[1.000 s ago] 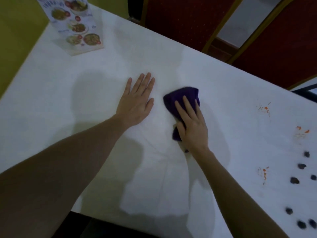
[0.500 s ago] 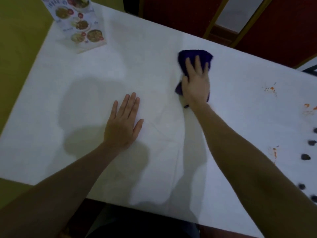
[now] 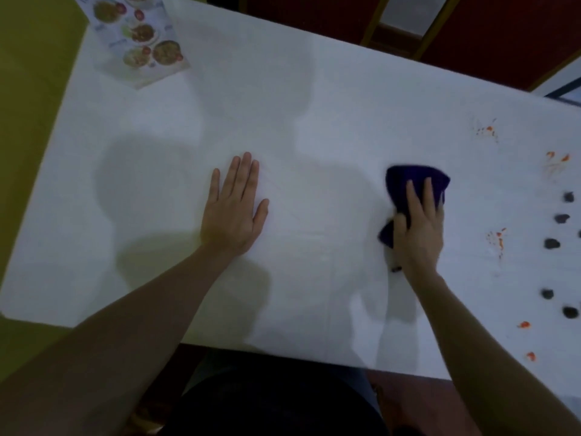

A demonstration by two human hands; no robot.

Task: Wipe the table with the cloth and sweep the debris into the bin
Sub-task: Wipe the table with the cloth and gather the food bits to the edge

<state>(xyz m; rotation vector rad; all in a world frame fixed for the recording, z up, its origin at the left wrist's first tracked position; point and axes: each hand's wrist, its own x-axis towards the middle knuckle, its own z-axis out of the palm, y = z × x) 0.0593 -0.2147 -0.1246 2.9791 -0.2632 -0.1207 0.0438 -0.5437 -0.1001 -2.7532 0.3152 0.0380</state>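
Mid-wipe, by the look of it, with most of the dirt yet to reach. Right hand [image 3: 416, 225] pressed on a bunched purple cloth [image 3: 415, 184], right of centre in the frame, fingers spread over the top of it and thumb tucked at its lower edge, holding it down against the white table [image 3: 314, 121]. Left hand [image 3: 234, 206] flat and wide on the bare cloth-covered top at the middle of the frame, palm down, gripping nothing, probably bracing.

Left and centre of the table clean to the eye, only shadows and faint creases there. Mess all at the right side: orange-red smears [image 3: 496, 239] just right of the cloth, more at the upper right [image 3: 486, 130] and lower right [image 3: 524, 324], and a scatter of dark debris lumps [image 3: 551, 243] down the right edge, well apart from the cloth. One small dark bit [image 3: 396, 269] by the right wrist. No bin in view, so sweeping not begun as far as can be judged. Menu card [image 3: 138, 39] at the upper left, untouched.

Left to do: stains, lumps, then the bin.
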